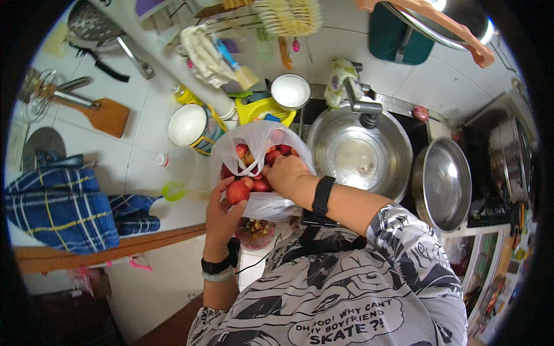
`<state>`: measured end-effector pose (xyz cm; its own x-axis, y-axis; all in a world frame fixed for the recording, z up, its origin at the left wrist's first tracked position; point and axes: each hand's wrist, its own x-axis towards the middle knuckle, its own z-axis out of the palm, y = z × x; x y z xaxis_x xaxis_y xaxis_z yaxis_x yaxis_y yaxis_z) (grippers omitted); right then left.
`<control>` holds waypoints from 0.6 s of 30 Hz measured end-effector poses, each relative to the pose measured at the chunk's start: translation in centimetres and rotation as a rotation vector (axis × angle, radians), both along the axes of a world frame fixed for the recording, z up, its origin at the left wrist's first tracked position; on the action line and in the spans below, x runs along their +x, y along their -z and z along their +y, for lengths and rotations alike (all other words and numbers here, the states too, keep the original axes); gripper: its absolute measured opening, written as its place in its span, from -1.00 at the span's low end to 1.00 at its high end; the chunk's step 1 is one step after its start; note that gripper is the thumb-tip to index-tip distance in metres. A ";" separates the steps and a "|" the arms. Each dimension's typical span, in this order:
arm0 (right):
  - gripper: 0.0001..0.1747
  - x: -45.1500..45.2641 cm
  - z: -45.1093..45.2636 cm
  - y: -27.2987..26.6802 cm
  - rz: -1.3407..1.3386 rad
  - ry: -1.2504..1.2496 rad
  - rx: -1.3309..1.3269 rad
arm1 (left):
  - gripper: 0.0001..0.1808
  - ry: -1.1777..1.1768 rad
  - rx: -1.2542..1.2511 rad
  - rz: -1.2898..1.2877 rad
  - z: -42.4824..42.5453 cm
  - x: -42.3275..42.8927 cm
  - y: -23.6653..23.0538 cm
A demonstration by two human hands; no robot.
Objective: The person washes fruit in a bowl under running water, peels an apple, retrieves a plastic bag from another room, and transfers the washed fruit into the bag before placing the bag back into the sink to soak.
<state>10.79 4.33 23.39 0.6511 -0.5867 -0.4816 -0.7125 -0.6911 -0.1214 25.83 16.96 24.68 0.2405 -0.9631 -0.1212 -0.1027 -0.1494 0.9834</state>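
Observation:
A white plastic bag (270, 206) full of red, round fruit (261, 185), perhaps nectarines or plums, stands in front of me with its mouth spread. At its near left edge, my left hand (220, 212) holds one red fruit (238, 192) between thumb and fingers. My right hand (288, 175) reaches into the bag from the right, beside the bag's twisted handle (250, 166). Its fingertips are hidden among the fruit, so I cannot see whether they grip one. Right of the bag lies a round stainless-steel basin (361, 155) under the faucet (363, 106).
Another steel basin (448, 186) leans at the right. Behind the bag are a white bowl (291, 91), a yellow plastic basket (251, 113) and a white-lined enamel mug (188, 124). A clear plastic bottle (179, 164) stands left. Below the bag is a container of food scraps (256, 233).

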 end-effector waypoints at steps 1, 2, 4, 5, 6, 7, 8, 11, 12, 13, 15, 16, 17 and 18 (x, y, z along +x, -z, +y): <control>-0.52 -0.6 -0.3 0.8 -0.072 -0.060 -0.036 | -0.37 -0.020 -0.004 -0.005 0.3 -0.5 -0.5; -0.53 -1.1 -0.4 1.6 -0.128 -0.034 -0.072 | -0.37 -0.028 -0.011 0.071 0.5 -1.0 -1.1; -0.53 -1.9 -0.5 0.5 -0.199 -0.016 -0.056 | -0.37 -0.060 -0.038 0.164 1.4 -1.6 -1.4; -0.54 -2.6 -0.7 -0.2 -0.265 0.032 -0.036 | -0.37 -0.072 -0.044 0.166 1.6 -2.0 -1.3; -0.48 -3.3 -0.9 -2.0 -0.338 0.088 0.040 | -0.36 -0.080 -0.050 0.215 2.1 -2.4 -1.4; -0.48 -4.3 -1.2 -1.6 -0.337 0.077 0.036 | -0.36 -0.076 -0.056 0.266 2.3 -2.8 -1.4; -0.42 -5.7 -1.8 -1.0 -0.673 0.152 0.041 | -0.36 -0.082 -0.062 0.268 2.2 -3.5 -1.6; -0.31 -10.1 -2.9 -1.5 -1.405 0.272 0.111 | -0.37 0.184 -0.112 0.171 1.5 -6.9 -1.2; -0.31 -12.0 -2.7 -2.1 -1.454 0.427 0.193 | -0.37 0.292 -0.122 0.163 1.2 -8.3 0.2; -0.31 -14.2 -2.3 -2.4 -1.496 0.589 0.276 | -0.41 0.398 -0.134 -0.008 0.3 -10.0 0.5; -0.32 -18.8 -2.0 -0.1 -1.283 0.849 0.360 | -0.45 0.553 -0.170 -0.196 -1.6 -13.7 1.8; -0.30 -21.4 -1.9 2.8 -1.170 0.854 0.328 | -0.44 0.568 -0.221 -0.295 -2.4 -15.6 3.5; -0.28 -23.7 -1.9 6.6 -1.058 0.858 0.294 | -0.47 0.585 -0.177 -0.356 -3.2 -17.3 6.0; -0.28 -26.5 -1.4 10.8 -0.922 0.881 0.271 | -0.51 0.644 -0.141 -0.474 -4.4 -18.7 7.2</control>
